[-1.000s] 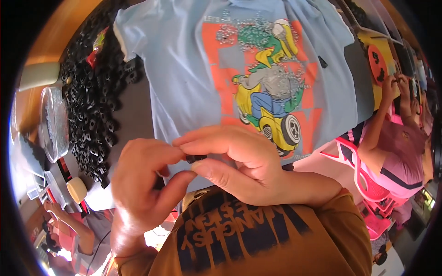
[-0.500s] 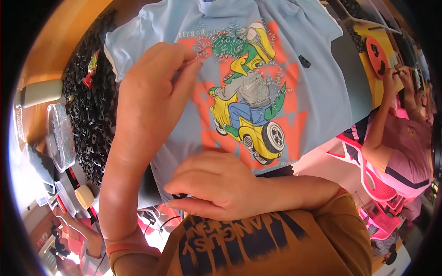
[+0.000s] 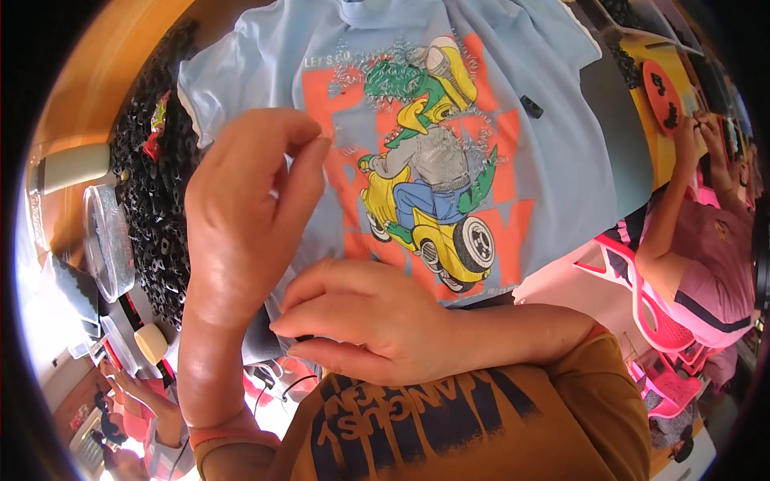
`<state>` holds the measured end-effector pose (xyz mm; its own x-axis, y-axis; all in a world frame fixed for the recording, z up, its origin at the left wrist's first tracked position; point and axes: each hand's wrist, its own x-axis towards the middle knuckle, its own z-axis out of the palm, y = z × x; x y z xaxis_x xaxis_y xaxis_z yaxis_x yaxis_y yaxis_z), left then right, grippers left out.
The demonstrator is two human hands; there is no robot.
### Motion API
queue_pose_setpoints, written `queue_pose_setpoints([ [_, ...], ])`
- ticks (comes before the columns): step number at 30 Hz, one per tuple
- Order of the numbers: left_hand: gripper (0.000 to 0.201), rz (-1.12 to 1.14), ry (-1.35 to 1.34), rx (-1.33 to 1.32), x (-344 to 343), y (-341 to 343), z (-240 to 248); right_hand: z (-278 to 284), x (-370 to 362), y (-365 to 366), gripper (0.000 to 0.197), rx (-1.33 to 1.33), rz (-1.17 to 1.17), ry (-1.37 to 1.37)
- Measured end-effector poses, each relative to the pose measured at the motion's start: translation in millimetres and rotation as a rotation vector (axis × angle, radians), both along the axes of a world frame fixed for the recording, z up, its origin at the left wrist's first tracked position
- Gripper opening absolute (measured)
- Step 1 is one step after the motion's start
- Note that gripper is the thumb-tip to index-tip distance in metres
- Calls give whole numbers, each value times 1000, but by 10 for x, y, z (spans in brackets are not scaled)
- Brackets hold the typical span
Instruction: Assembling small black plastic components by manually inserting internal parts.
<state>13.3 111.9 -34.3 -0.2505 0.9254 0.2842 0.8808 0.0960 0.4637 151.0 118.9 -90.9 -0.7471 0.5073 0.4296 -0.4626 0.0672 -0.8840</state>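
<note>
Head view: right hand (image 3: 381, 322) apparently holds black piece (image 3: 314, 337).

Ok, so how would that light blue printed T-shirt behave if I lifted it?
The light blue fabric T-shirt is probably floppy, given the soft folds near its collar. The small silvery bits scattered over its print look loose and may slide off, as might the small black piece lying on it.
</note>
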Motion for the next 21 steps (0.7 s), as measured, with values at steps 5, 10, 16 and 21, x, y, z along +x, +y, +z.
queue_pose_setpoints([
  [5,9,161,-583,-90,-21,-211,5,85,66,88,20,-13,32,-93],
  [10,13,143,-931,-23,26,-314,82,103,86,54,22,-99,48,-170],
  [16,13,257,-1047,-73,55,-587,215,9,24,-24,27,-295,-72,-89],
  [21,14,147,-1152,22,13,-945,157,-11,-12,5,32,-175,-58,-18],
])
